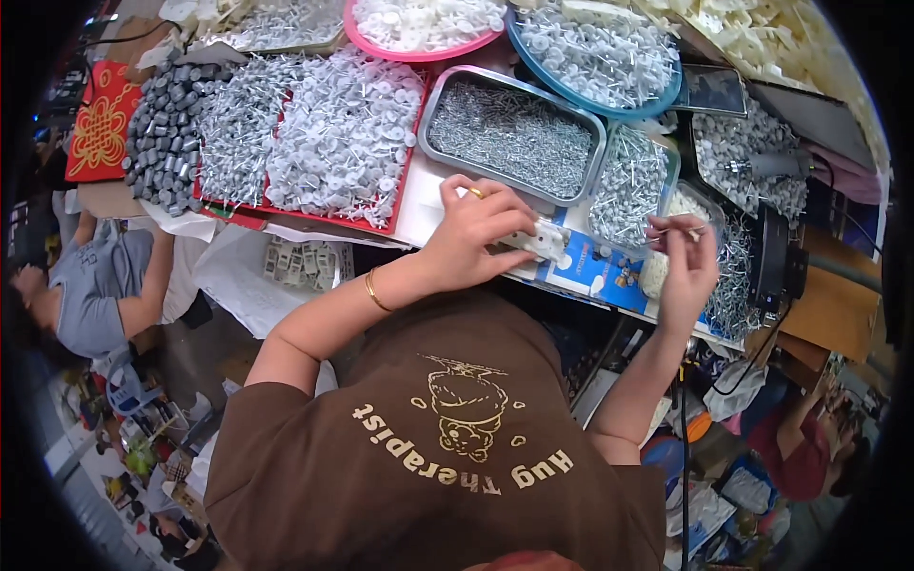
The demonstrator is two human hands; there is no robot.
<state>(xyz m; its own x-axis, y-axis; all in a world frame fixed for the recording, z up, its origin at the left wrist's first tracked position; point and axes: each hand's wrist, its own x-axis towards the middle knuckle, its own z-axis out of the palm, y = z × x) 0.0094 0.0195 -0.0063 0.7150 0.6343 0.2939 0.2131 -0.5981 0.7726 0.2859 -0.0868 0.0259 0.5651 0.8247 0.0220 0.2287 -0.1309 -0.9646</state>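
In the head view, the left hand (486, 224), right of centre, is mostly closed, thumb and fingers around a small white piece (545, 240) that lies low over the work surface, probably gripped at its end to steady it. The right hand (685, 257), farther right, has fingers curled and fingertips drawn close together beside the long screws (626, 186); whether something small is pinched there, I cannot tell. Just above the white piece sits a metal tray (598, 152) of small screws. To its left is a red tray (409, 162) of white-headed fasteners; a pink bowl (419, 55) and a blue basin (609, 110) stand toward the top edge. Each container seems to keep mostly one kind of part, ringed close around the hands for short reaches. As for writing, the brown shirt (371, 333) carries clear gold lettering curved beside an upside-down bear drawing. The blue printed sheet (595, 271) under the right-hand side has white print too small to read, and the red packet (100, 124), upper left, shows a gold knot pattern.
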